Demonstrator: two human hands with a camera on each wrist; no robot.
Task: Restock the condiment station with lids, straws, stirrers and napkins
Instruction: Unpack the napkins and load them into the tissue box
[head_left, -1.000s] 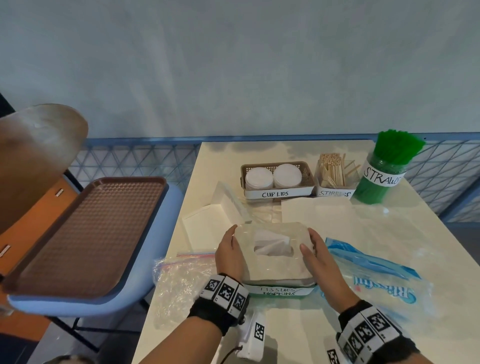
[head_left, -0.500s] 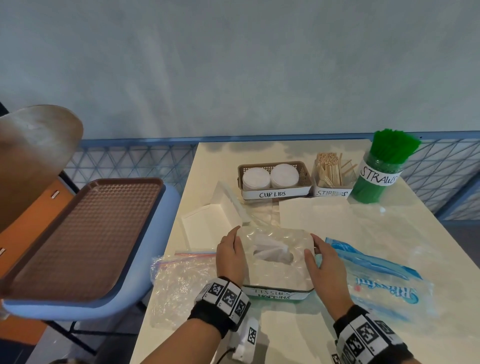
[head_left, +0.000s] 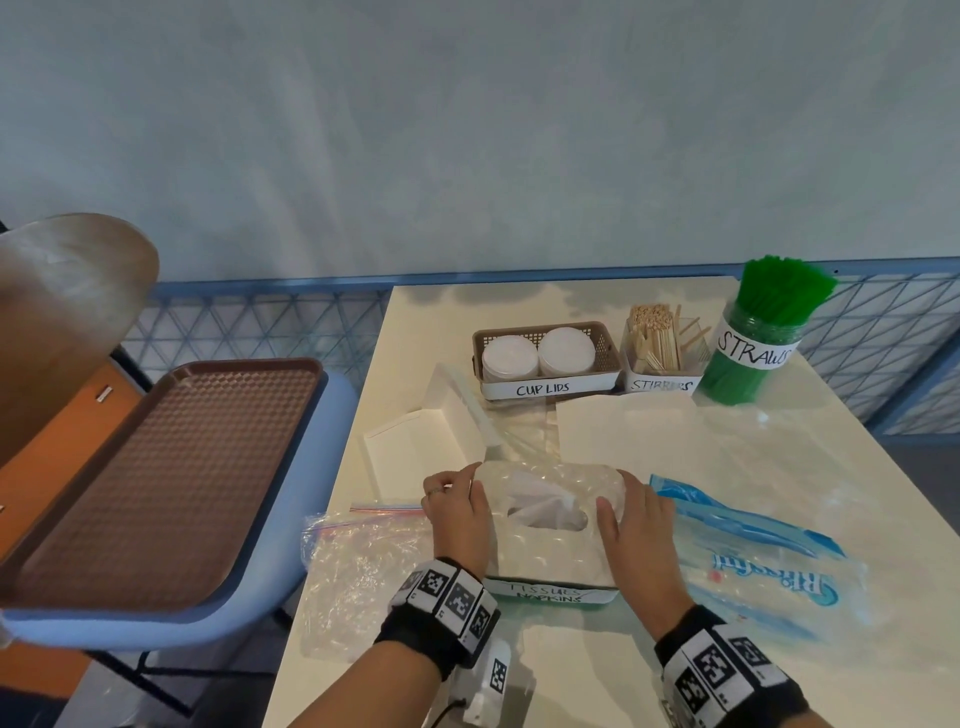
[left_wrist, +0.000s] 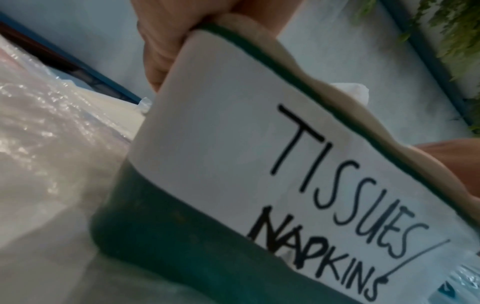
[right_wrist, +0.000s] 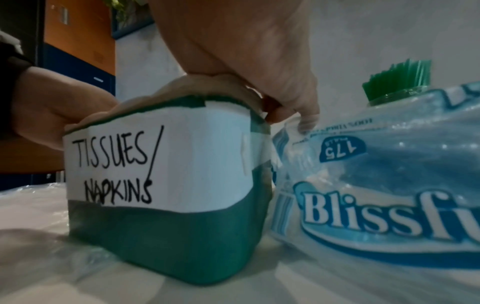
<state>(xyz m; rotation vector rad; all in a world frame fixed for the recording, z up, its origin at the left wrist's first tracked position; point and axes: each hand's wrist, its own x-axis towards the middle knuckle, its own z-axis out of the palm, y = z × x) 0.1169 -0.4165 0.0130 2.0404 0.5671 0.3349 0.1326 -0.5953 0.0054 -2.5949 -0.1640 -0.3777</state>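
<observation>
A green napkin box (head_left: 550, 592) labelled "TISSUES / NAPKINS" stands near the table's front edge. Its beige lid (head_left: 545, 551) has an oval opening, and a white tissue (head_left: 540, 501) sticks out of it. My left hand (head_left: 454, 493) grips the lid's left edge, fingers curled over the rim. My right hand (head_left: 623, 499) grips the right edge with the thumb on top. The left wrist view shows the box (left_wrist: 233, 144) and my left hand's fingers (left_wrist: 161, 51) at its top corner. In the right wrist view my right hand (right_wrist: 259, 72) curls over the box (right_wrist: 161, 164).
At the back stand a basket of cup lids (head_left: 545, 358), a stirrer box (head_left: 657, 348) and a jar of green straws (head_left: 753, 343). A blue tissue wrapper (head_left: 753, 551) lies right, a zip bag (head_left: 363, 561) left, a white carton (head_left: 415, 447) behind. A brown tray (head_left: 156, 478) rests on the left chair.
Both hands have slid further along the lid's sides toward its far end, and the right thumb now lies on top. The box has stayed in place.
</observation>
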